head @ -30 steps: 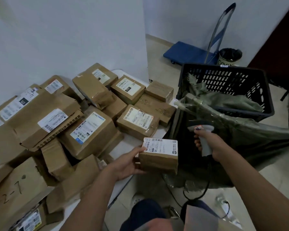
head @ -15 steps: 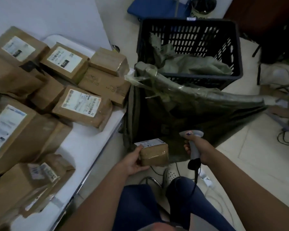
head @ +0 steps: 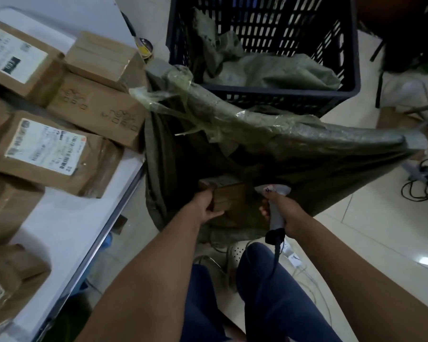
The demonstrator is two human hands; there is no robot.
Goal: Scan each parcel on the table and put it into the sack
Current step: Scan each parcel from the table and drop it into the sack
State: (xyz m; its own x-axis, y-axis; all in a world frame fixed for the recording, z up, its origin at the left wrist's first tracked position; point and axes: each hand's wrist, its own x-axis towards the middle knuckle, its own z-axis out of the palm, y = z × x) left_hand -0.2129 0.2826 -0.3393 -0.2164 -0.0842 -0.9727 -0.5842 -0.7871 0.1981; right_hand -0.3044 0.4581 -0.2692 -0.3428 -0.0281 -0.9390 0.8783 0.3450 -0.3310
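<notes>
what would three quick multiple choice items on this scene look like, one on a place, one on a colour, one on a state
1. Where is the small parcel?
A. on the table
B. at the sack's mouth
C. in the crate

2. What colour is the sack?
A. olive green
B. red
C. white

3. What is the right hand doing?
A. resting open
B. gripping the scanner
C. holding a box

Key: 1 B, the left hand holds it against the sack's dark opening. 2 A, its fabric is dull green. 3 B, its fingers wrap the scanner handle.
</notes>
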